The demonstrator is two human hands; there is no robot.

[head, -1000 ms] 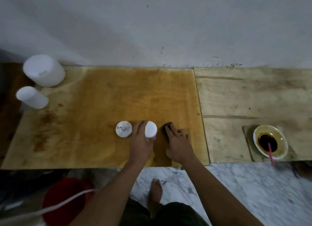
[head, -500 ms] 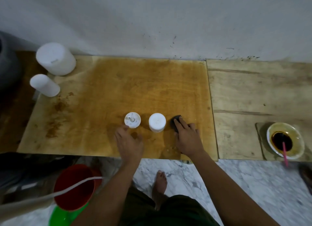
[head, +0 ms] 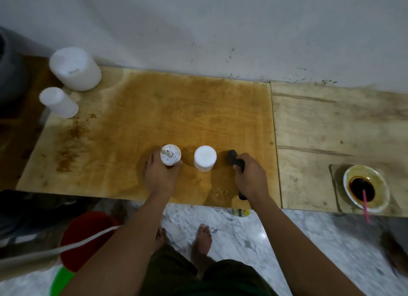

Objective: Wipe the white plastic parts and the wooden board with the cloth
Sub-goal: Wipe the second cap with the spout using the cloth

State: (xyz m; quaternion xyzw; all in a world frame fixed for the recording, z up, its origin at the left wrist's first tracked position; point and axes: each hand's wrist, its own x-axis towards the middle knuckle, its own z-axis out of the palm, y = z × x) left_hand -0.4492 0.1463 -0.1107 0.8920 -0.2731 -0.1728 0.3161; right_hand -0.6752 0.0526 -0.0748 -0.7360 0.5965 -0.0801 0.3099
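Note:
The stained wooden board (head: 176,110) lies along the wall. My left hand (head: 160,175) grips a small white plastic part with a stub on top (head: 170,155) near the board's front. A plain white plastic cylinder (head: 205,158) stands free just to its right. My right hand (head: 250,176) grips a dark cloth (head: 235,159) that rests on the board right of the cylinder. A large white plastic tub (head: 75,69) and a smaller white cylinder (head: 58,102) stand at the board's far left corner.
A paler wooden panel (head: 337,127) adjoins on the right, bearing a white bowl of dark liquid (head: 365,188) with a pink stick. Below the board's front edge are a marble floor, my bare feet, a red bucket (head: 88,234) and a white hose.
My left hand let go of the plain cylinder, drew back, then moved left onto the stubbed part and gripped it. My right hand's fingers went from flat on the cloth to curled round it.

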